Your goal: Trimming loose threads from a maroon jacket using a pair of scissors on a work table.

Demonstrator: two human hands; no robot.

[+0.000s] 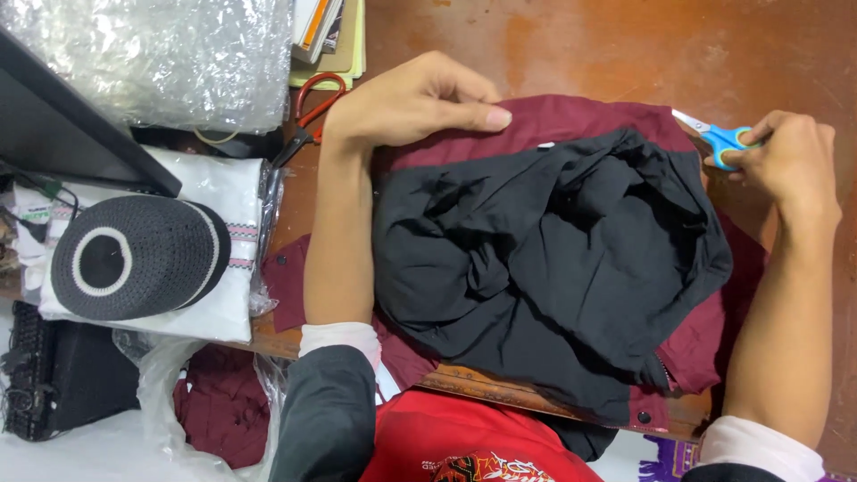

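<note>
Left hand (406, 103) flat on maroon garment (571, 116) edge | right hand (786, 152) grip clamped on scissors (714, 138)

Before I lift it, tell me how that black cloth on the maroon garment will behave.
The black cloth lies in deep crumpled folds, so it will likely hang limp and sag. It looks thin, so probably light. It lies loose on the maroon garment, so it may slide or drag.

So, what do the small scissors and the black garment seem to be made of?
The small scissors in the right hand: blue handles look like glossy plastic, blades like bright metal. The black garment: soft matte woven cloth, probably, as it crumples into loose folds.
</note>
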